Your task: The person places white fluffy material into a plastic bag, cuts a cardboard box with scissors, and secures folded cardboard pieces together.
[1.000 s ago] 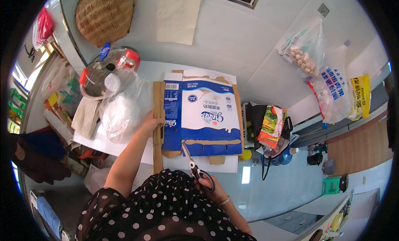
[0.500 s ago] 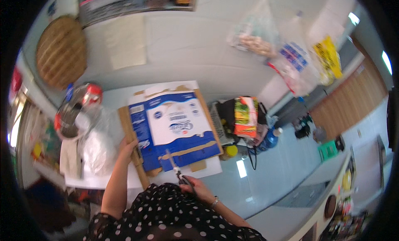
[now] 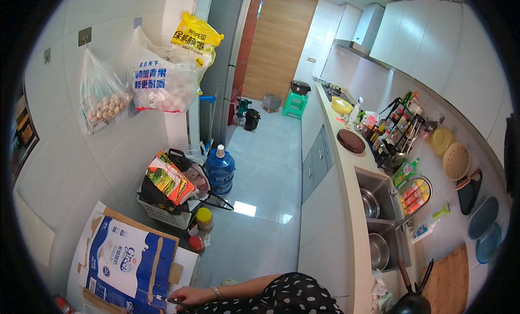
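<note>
At the lower left lies a flattened blue and white cardboard carton [image 3: 122, 251] with brown edges and torn brown strips, on a white tabletop [image 3: 187, 262]. My right hand [image 3: 192, 295] is at the carton's near right edge, its fingers closed round the dark handles of a pair of scissors [image 3: 176, 302]. Only a little of the scissors shows, and I cannot tell whether the blades touch the cardboard. My left hand is out of the picture.
Beyond the table stand a crate [image 3: 165, 214] of bags, a yellow-lidded jar [image 3: 204, 219] and a blue water bottle [image 3: 220, 173]. Plastic bags [image 3: 162, 78] hang on the left wall. Along the right runs a counter [image 3: 355, 216] with a double sink [image 3: 394, 249] and a wok [image 3: 411, 303].
My view has swung to the right, so the carton now sits at the lower left and the counter shows. My left hand has left the picture; my right hand still holds the scissors.
</note>
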Demonstrator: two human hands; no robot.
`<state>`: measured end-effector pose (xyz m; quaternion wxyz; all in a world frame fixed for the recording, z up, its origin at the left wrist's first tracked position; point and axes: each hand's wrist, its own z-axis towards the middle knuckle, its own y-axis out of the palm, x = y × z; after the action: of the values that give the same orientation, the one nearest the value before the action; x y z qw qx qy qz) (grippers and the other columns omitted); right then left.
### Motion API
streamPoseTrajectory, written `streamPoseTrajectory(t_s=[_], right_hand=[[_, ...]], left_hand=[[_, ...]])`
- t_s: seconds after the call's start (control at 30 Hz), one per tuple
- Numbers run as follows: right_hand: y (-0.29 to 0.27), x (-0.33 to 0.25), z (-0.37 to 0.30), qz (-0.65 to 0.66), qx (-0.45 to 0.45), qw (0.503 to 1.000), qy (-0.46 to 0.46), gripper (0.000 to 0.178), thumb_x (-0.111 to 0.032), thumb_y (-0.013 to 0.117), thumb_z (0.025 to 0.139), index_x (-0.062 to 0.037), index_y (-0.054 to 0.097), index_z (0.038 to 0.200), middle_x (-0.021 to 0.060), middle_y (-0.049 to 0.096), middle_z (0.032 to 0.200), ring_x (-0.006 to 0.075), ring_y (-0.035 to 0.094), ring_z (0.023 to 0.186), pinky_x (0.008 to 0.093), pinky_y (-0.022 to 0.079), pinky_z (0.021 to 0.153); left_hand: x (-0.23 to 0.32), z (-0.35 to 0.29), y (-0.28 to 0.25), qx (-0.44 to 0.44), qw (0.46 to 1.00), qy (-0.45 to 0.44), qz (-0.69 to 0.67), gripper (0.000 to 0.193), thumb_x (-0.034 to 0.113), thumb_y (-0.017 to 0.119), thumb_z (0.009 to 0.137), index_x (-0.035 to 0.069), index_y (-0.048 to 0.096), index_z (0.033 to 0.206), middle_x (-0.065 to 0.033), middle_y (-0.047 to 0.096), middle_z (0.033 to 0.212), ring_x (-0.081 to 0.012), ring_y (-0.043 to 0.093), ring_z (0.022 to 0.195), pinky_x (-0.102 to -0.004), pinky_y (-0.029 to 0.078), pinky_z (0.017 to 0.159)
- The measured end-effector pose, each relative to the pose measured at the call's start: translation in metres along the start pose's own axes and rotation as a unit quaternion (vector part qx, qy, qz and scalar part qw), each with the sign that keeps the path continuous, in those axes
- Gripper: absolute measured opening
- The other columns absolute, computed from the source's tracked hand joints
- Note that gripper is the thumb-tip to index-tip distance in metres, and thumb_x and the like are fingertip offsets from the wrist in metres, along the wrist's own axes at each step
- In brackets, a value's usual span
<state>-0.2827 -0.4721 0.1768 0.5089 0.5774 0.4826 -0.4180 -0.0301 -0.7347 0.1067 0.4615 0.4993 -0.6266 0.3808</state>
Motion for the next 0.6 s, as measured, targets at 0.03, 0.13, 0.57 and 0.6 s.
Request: streamPoseTrajectory(t_s=[0.03, 0.13, 0.57, 0.6], right_hand=[[-0.001, 0.006, -0.001, 0.033, 0.01, 0.999, -0.002, 0.051, -0.046, 0.066, 0.079, -0.0021, 0.059, 0.105, 0.0056, 0.06, 0.083, 0.0143, 0.053, 0.076, 0.0292, 0.043, 0.067], [-0.005, 0.027, 0.004, 0.083, 0.008, 0.997, -0.006, 0.049, -0.036, 0.066, 0.083, 0.0006, 0.055, 0.113, 0.0011, 0.058, 0.077, 0.0073, 0.055, 0.067, 0.0212, 0.045, 0.058], [0.011, 0.029, 0.01, -0.023, 0.023, 0.999, 0.032, 0.02, -0.021, 0.061, 0.085, -0.0024, 0.055, 0.08, -0.0052, 0.049, 0.07, 0.0068, 0.045, 0.069, 0.0277, 0.04, 0.059], [0.007, 0.02, -0.003, -0.009, 0.044, 0.998, 0.039, 0.02, -0.021, 0.061, 0.085, -0.0026, 0.054, 0.082, -0.0047, 0.049, 0.072, 0.0072, 0.045, 0.071, 0.0279, 0.04, 0.061]], left_hand=[[-0.002, 0.001, -0.001, -0.002, 1.0, 0.0, 0.004, 0.046, 0.003, 0.064, 0.076, -0.003, 0.05, 0.12, -0.0141, 0.06, 0.105, -0.0234, 0.059, 0.088, -0.0347, 0.05, 0.075], [-0.004, 0.005, -0.006, -0.002, 1.0, -0.002, 0.009, 0.047, 0.002, 0.065, 0.076, -0.002, 0.05, 0.12, -0.0143, 0.06, 0.104, -0.024, 0.058, 0.087, -0.035, 0.05, 0.072], [0.007, -0.015, -0.021, 0.005, 1.0, 0.025, -0.006, 0.053, -0.003, 0.067, 0.073, -0.005, 0.048, 0.123, -0.0171, 0.057, 0.111, -0.027, 0.057, 0.091, -0.0374, 0.051, 0.073], [0.004, -0.01, -0.003, -0.011, 0.999, 0.039, -0.017, 0.053, -0.003, 0.067, 0.074, -0.006, 0.047, 0.123, -0.0173, 0.056, 0.112, -0.0272, 0.057, 0.092, -0.0376, 0.051, 0.074]])
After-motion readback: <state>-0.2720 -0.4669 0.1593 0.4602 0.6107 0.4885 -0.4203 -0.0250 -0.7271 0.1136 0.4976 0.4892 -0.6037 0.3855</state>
